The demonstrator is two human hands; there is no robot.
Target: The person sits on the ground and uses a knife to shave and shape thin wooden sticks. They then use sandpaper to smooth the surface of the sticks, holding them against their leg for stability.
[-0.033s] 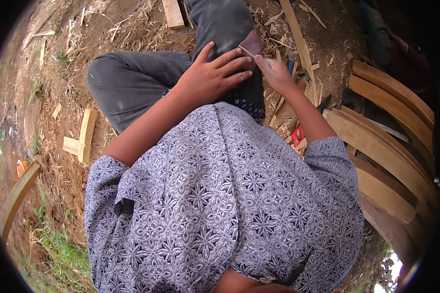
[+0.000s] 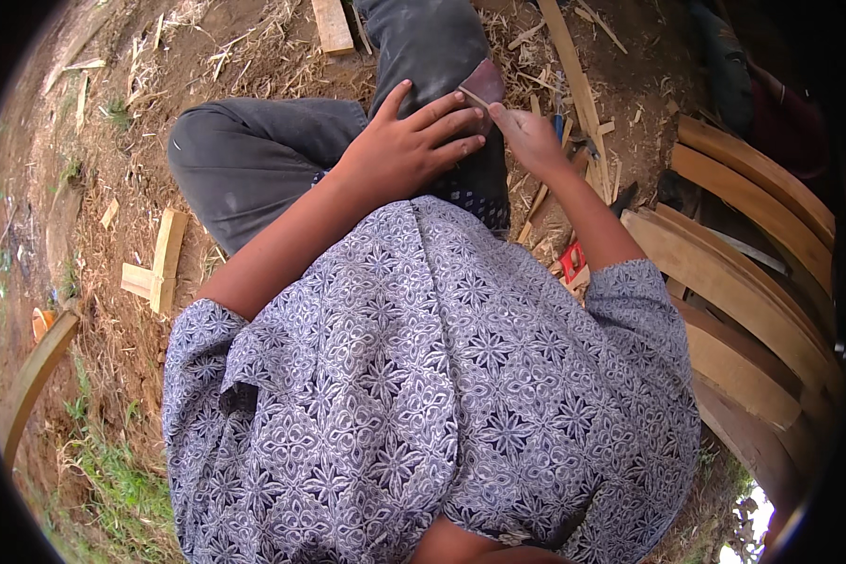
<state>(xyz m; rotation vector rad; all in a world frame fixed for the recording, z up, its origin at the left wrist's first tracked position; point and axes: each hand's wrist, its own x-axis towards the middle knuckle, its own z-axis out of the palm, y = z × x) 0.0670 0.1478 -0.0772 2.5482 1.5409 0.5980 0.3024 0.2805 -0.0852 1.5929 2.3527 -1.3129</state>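
Note:
My left hand lies flat with spread fingers on the dark grey trousers over my raised leg. Between thumb and fingers, my right hand pinches one end of a thin pale wooden stick. The stick's other end reaches the tip of my left index finger. Just beyond the stick, a flat dark-red piece rests against the leg; it looks like sandpaper, but I cannot tell for certain. My right fingers' undersides are hidden.
Curved wooden pieces are stacked at my right. A long wooden strip lies beyond my right hand, among shavings. A joined wooden block and a curved piece are on the left. Something red lies beside my right forearm.

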